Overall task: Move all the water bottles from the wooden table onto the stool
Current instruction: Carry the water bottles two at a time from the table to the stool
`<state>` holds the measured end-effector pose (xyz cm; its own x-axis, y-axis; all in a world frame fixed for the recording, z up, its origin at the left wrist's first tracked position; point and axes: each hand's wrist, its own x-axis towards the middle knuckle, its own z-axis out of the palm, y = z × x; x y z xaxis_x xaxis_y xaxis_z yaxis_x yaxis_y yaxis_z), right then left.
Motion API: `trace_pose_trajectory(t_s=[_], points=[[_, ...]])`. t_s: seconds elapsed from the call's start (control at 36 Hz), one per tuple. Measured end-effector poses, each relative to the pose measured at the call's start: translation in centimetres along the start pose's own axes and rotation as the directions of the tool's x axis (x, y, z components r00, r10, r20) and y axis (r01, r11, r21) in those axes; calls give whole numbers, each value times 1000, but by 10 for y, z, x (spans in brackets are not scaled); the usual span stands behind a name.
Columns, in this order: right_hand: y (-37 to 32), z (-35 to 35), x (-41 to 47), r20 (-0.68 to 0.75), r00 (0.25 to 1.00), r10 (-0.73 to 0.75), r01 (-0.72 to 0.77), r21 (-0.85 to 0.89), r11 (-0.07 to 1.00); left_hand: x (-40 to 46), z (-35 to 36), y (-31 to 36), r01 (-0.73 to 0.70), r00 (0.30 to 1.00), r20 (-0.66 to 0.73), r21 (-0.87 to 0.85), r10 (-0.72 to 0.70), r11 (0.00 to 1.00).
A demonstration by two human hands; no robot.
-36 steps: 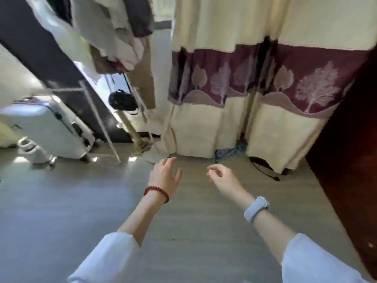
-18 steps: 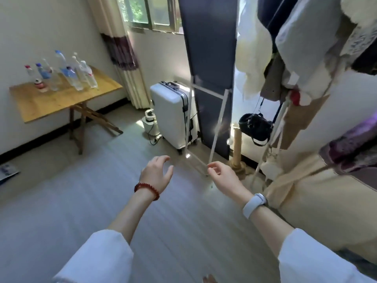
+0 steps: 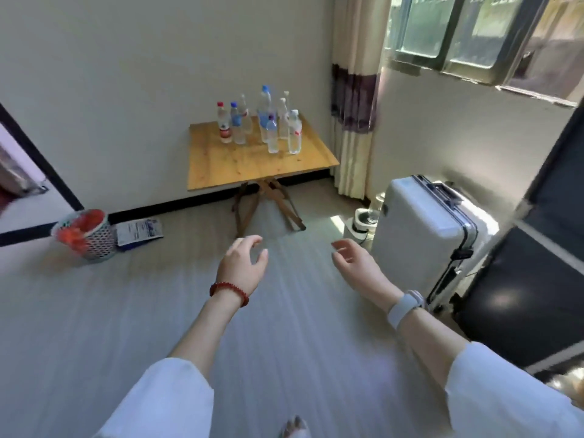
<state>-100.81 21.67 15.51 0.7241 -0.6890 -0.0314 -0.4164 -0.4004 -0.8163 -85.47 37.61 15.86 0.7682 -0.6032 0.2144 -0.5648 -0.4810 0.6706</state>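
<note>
Head view: both hands, left and right, fingers loosely spread and empty, faced the table crowded with water bottles, seemingly light, smooth plastic, likely best gripped mid-body.

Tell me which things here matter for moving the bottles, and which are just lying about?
For the job:
- water bottles, a cluster standing upright
- wooden table under them
- left hand and right hand, both empty
- the stool is not in view

Just lying about:
- white suitcase
- basket with red contents
- booklet on the floor
- curtain
</note>
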Motion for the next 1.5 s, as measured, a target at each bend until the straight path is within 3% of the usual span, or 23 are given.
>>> trace_pose_trajectory(t_s=[0.25,0.61,0.86,1.14,1.31,1.42,1.5], points=[[-53,26,221,16,1000,7,-7,15,1000,218,6,-43,38,999,-17,-55,-39,998],[-26,56,547,-31,995,92,-90,64,994,514,95,-107,100,994,51,-57,-97,993],[-16,76,757,-23,968,250,-247,83,965,694,141,-140,138,987,89,-49,-133,989],[21,105,918,-111,924,367,-348,160,924,847,185,-170,109,992,80,-109,-100,988],[28,113,968,-27,943,332,-316,244,917,919,210,-155,-13,998,55,-187,24,982],[36,105,979,-52,919,391,-358,305,882,954,238,-124,-66,985,139,-236,101,970],[45,92,987,-90,902,422,-363,370,855,972,271,-104,-9,967,242,-256,74,967]])
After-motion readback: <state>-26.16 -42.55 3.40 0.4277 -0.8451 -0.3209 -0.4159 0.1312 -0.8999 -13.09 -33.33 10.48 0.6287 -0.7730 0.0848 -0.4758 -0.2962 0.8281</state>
